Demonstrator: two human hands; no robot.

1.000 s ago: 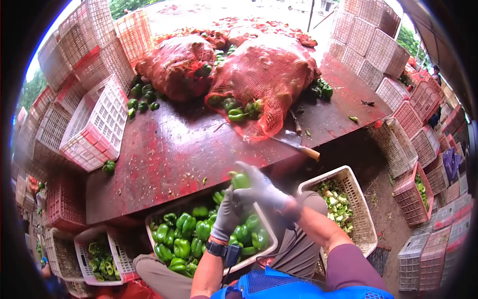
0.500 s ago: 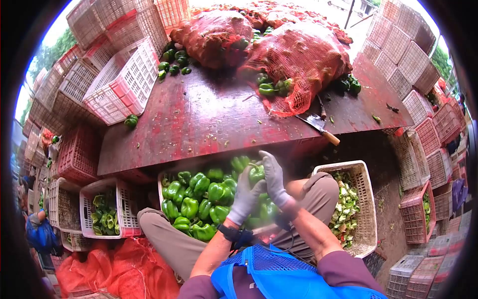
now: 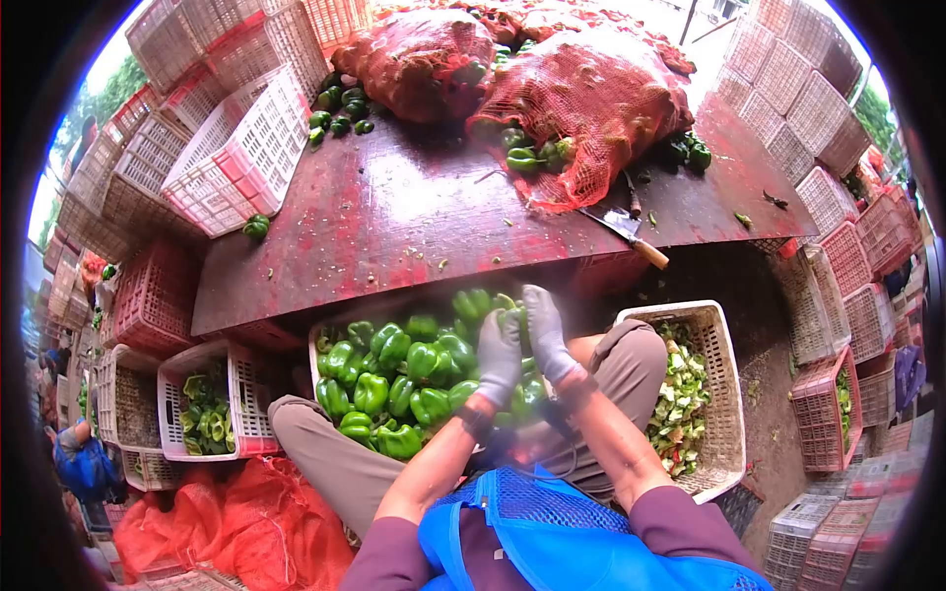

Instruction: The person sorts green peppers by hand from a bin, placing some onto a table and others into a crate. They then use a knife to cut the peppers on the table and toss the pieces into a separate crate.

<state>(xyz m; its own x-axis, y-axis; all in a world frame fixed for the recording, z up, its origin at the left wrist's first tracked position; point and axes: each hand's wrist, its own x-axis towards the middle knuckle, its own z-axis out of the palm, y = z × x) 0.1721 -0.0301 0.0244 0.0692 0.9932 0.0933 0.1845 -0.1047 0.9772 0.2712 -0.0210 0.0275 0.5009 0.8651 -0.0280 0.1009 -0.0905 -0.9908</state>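
Observation:
Both my hands wear grey gloves and meet above a crate of green bell peppers (image 3: pixel 430 362) between my legs. My left hand (image 3: pixel 500 353) is closed round a green bell pepper (image 3: pixel 510 311), which shows only in part above and between the fingers. Against the pepper's right side, my right hand (image 3: pixel 546 337) has its fingers pressed together on it; the fingertips are partly hidden and a little blurred. Loose whole peppers lie just behind and below the hands in the crate.
A crate of cut pepper scraps (image 3: pixel 731 414) stands by my right knee. On the left is another crate with green pieces (image 3: pixel 207 414). A cleaver (image 3: pixel 631 232) lies at the table's (image 3: pixel 374 227) near edge, before a net sack (image 3: pixel 591 108). Stacked crates line both sides.
The pepper has gone from plainly visible between both hands to mostly covered by my left hand, which has turned and moved slightly right. My right hand has shifted slightly.

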